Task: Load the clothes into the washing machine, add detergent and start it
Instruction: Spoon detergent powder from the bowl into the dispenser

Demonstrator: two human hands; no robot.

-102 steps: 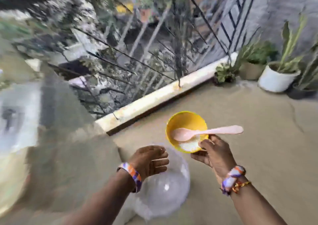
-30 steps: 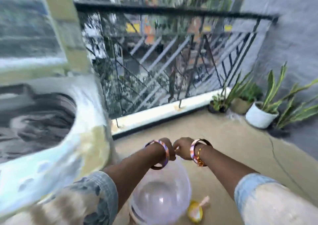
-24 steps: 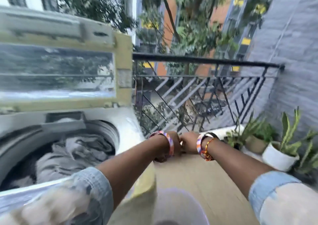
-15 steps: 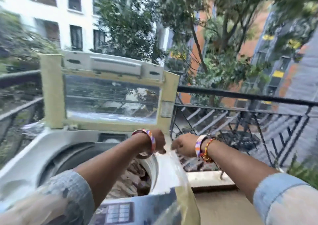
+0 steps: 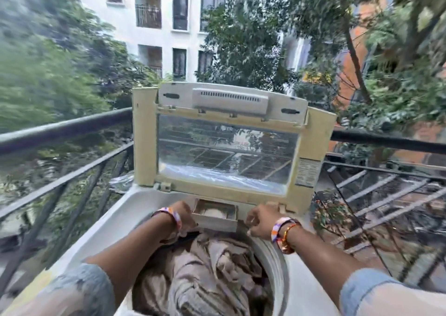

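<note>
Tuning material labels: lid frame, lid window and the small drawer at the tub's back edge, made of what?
Lid frame: looks like moulded plastic, matte, yellowed cream. Lid window: clear glossy panel, railing visible through it; glass or plastic, can't tell. Drawer: apparently off-white plastic, thin moulded walls, pulled out between the left hand and right hand.

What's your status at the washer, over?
Left hand and right hand at detergent drawer, grip unclear. Lid up, clothes in drum. Nothing blocking.
</note>
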